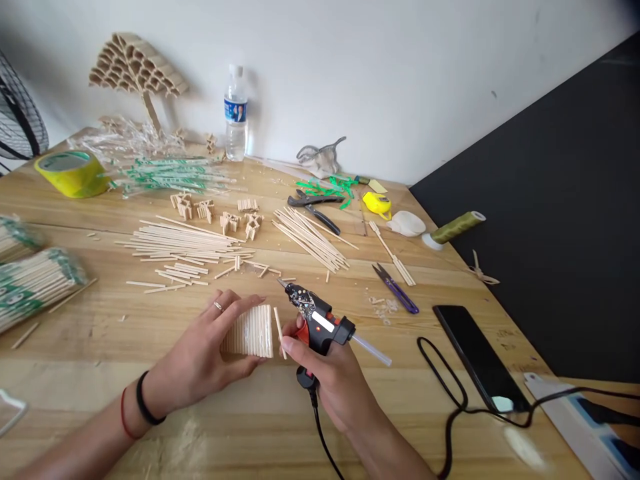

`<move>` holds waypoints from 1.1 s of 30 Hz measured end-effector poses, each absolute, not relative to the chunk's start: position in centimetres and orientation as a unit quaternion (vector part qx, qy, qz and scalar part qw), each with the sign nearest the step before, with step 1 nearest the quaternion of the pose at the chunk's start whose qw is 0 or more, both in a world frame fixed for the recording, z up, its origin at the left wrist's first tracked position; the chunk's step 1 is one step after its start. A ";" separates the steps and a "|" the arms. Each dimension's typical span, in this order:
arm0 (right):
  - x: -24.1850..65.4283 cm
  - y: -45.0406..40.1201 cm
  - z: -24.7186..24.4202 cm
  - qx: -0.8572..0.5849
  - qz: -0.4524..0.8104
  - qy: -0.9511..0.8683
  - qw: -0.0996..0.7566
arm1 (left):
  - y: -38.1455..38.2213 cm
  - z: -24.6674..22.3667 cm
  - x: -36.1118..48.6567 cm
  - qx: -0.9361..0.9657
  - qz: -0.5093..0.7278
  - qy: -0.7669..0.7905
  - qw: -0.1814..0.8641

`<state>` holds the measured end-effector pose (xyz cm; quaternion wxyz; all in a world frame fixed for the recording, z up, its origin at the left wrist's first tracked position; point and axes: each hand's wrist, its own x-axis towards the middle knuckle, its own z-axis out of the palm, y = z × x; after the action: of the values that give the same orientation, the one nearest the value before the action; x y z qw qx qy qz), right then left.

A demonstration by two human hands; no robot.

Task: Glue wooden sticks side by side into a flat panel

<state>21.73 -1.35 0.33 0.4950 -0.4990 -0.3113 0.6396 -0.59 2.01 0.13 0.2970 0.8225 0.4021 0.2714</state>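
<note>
My left hand grips a small block of short wooden sticks laid side by side, its fingers along the top and the thumb underneath. A clear, shiny film shows near the block's right edge. In my right hand is a black glue gun, nozzle pointing up and left, a clear glue stick jutting from its back. The thumb and forefinger of that hand also pinch one short stick, close beside the block's right edge with a small gap between.
Loose sticks, small stick clusters, pliers and thread snips lie beyond my hands. A phone and black cable are at right, yellow tape and wrapped bundles at left. A bottle stands near the wall.
</note>
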 end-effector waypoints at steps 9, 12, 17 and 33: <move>21.9 -1.5 -0.1 -0.508 0.635 -0.339 0.473 | 2.2 0.2 -0.6 0.835 0.272 0.386 0.283; 21.9 -1.5 0.0 -0.506 0.639 -0.344 0.467 | 2.2 0.3 -0.5 0.836 0.275 0.384 0.280; 21.8 -1.4 0.2 -0.510 0.636 -0.340 0.469 | 2.2 0.4 -0.5 0.839 0.277 0.380 0.274; 21.6 -1.4 0.4 -0.510 0.644 -0.343 0.455 | 2.1 0.2 -0.4 0.845 0.262 0.384 0.262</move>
<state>21.62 -1.38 0.40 0.4553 -0.5103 -0.3432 0.6438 -0.39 2.08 0.17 0.2623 0.8454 0.3843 0.2623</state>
